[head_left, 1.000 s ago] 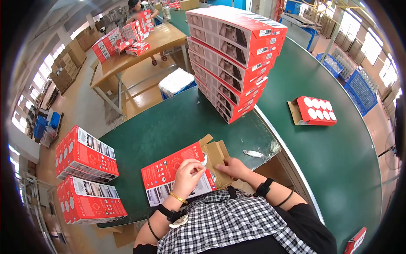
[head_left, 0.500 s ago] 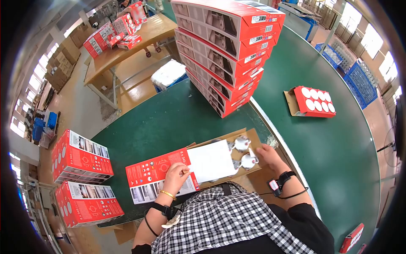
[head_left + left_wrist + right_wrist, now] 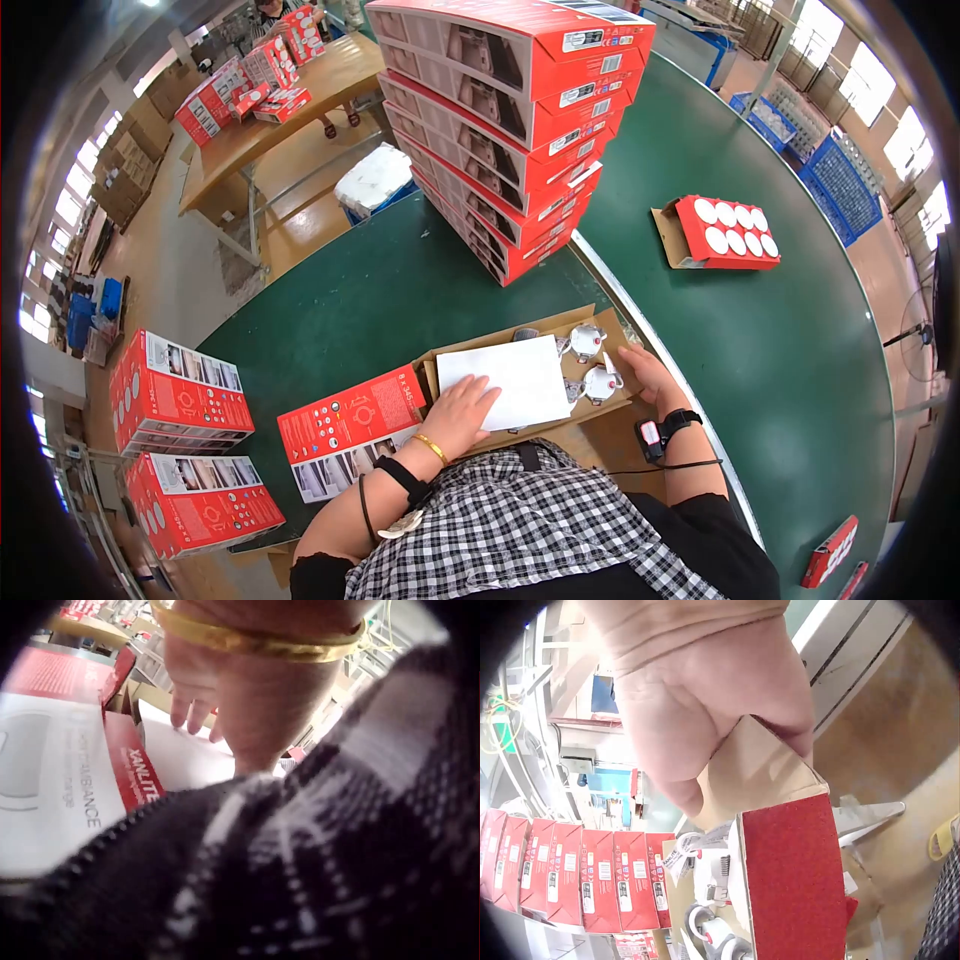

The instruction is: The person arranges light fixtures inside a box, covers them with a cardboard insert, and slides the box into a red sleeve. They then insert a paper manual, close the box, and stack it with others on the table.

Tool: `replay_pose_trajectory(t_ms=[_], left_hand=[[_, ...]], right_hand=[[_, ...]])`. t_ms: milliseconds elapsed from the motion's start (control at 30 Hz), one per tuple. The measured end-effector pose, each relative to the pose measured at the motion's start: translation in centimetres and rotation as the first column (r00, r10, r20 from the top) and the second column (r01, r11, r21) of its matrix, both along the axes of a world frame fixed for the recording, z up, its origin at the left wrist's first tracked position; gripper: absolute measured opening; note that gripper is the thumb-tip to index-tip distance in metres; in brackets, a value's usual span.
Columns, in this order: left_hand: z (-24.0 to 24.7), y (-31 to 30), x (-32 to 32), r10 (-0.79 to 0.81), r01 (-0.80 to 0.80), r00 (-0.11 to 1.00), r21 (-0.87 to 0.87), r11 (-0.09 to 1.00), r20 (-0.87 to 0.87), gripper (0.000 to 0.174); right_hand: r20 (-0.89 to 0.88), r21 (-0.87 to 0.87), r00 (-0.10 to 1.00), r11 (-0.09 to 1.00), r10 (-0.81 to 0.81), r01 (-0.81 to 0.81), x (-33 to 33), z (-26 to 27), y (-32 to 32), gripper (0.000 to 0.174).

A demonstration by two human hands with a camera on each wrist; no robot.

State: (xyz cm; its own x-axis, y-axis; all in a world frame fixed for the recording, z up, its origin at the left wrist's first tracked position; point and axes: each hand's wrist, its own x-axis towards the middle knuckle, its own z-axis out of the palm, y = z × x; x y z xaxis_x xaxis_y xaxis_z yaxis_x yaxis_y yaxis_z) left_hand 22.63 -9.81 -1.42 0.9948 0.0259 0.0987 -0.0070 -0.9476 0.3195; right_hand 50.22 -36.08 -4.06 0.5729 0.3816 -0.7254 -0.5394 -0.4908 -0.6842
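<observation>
In the head view an open cardboard tray (image 3: 615,322) holds white fittings (image 3: 587,341) at its right end, with a white sheet (image 3: 535,378) over the rest. My left hand (image 3: 462,412) lies flat on the sheet's left part, fingers spread. A red printed box (image 3: 350,430) adjoins the tray's left end. My right hand (image 3: 655,380) is at the tray's right end. The right wrist view shows that hand (image 3: 712,697) gripping a brown flap (image 3: 757,776) between thumb and fingers, above the tray's red outer side (image 3: 791,877).
A tall stack of red boxes (image 3: 540,140) stands behind the tray. Two red boxes (image 3: 185,385) (image 3: 200,505) sit at the left edge. Across the metal strip (image 3: 600,270) lies an opened red box (image 3: 725,235). Another person (image 3: 275,12) is at the wooden table (image 3: 345,75).
The red printed part at first covered the tray, which then came out to its right, showing sheet and fittings. My left hand has moved from the red print onto the sheet; my right moved rightward.
</observation>
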Motion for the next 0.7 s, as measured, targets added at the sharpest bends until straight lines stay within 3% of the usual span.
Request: replay_pose_trajectory(t_ms=[67, 100, 200, 267, 333, 367, 400, 500, 533, 600, 667, 700], left_hand=[[-0.4, 0.5, 0.0, -0.12, 0.107, 0.986, -0.113, 0.988, -0.116, 0.048], [0.7, 0.9, 0.4, -0.139, 0.097, 0.958, -0.172, 0.98, -0.252, 0.035], [5.9, 4.2, 0.0, 0.026, -0.021, 0.993, -0.047, 0.999, 0.118, 0.023], [10.4, 7.3, 0.6, 0.35, -0.309, 0.915, -0.211, 0.927, 0.199, 0.021], [10.6, 12.8, 0.1, 0.58, -0.51, 0.785, -0.305, 0.804, 0.216, 0.024], [10.1, 15.8, -0.1, 0.636, -0.55, 0.751, -0.366, 0.75, 0.174, 0.028], [9.1, 18.5, 0.0, 0.688, -0.587, 0.714, -0.424, 0.69, 0.13, 0.031], [2.5, 24.6, 1.0, 0.688, -0.633, 0.724, -0.358, 0.686, 0.038, 0.036], [0.2, 26.1, 1.5, 0.696, -0.68, 0.718, -0.243, 0.692, -0.028, 0.04], [-3.2, 27.1, 2.3, 0.678, -0.664, 0.735, -0.22, 0.715, -0.016, 0.042], [-3.7, 26.3, 2.4, 0.689, -0.68, 0.723, -0.126, 0.723, 0.052, 0.044], [-3.5, 25.5, 2.0, 0.678, -0.664, 0.721, -0.136, 0.735, 0.145, 0.044]], right_hand=[[-0.006, -0.034, 1.0, 0.999, 0.001, -0.001, -0.9, 2.3, 0.8, 0.062], [0.028, -0.047, 1.0, 0.999, 0.008, -0.007, -1.0, 2.5, 0.8, 0.056], [0.043, -0.065, 0.999, 0.998, -0.006, 0.008, -1.8, 4.8, 1.3, 0.048], [0.025, -0.067, 1.0, 0.998, -0.016, 0.018, -1.4, 5.2, 1.0, 0.048], [-0.057, -0.165, 0.997, 0.985, 0.044, -0.053, -0.2, 3.6, 0.6, 0.052], [-0.173, 0.058, 0.985, 0.998, -0.004, 0.015, 1.7, -2.4, -1.2, 0.047], [-0.17, 0.052, 0.985, 0.998, -0.013, 0.022, 2.1, -2.5, -1.4, 0.047], [-0.272, 0.138, 0.96, 0.99, 0.061, -0.024, 2.8, -2.4, -0.8, 0.047], [-0.279, 0.138, 0.958, 0.99, 0.071, -0.033, 2.7, -2.3, -0.7, 0.047], [-0.208, 0.071, 0.977, 0.997, 0.051, -0.037, 2.5, -1.7, -0.3, 0.047], [-0.102, -0.019, 0.994, 0.999, 0.046, -0.048, 1.3, 1.5, 1.1, 0.041], [-0.095, 0.048, 0.995, 0.998, 0.033, -0.029, 1.7, -0.8, 0.3, 0.039]])
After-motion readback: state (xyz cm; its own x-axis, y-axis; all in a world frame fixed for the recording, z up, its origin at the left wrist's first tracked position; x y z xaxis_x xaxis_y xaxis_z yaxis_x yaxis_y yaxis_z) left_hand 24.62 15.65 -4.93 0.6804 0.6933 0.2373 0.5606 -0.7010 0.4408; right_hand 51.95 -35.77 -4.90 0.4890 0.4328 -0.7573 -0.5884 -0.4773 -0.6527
